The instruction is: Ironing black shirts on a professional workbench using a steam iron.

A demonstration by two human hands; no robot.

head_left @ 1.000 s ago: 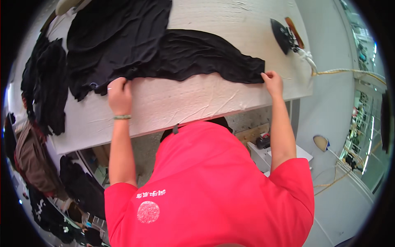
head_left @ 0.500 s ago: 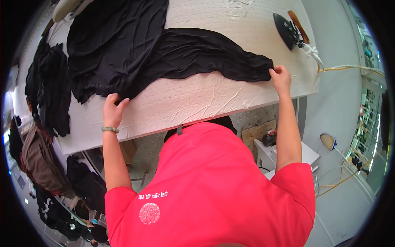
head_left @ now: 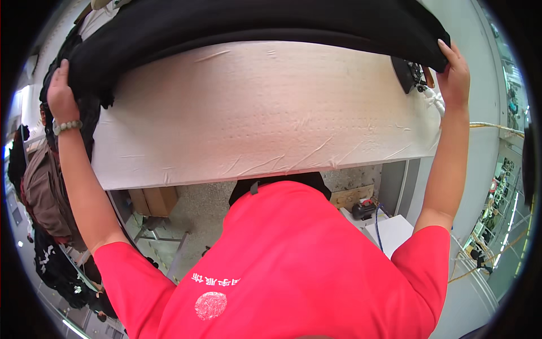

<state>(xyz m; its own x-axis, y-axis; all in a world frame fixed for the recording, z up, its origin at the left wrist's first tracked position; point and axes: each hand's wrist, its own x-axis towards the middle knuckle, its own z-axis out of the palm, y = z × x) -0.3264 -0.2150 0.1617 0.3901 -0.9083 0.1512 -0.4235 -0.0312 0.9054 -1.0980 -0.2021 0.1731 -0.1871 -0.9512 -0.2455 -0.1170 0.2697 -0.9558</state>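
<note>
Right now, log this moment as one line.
left hand: holding black cloth garment, left end; right hand: holding right end; garment: stretched between both hands above white cloth-covered table; black pointed iron: partly hidden by garment

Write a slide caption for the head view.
Left hand and right hand hold a black garment spread wide over a pale table.
</note>
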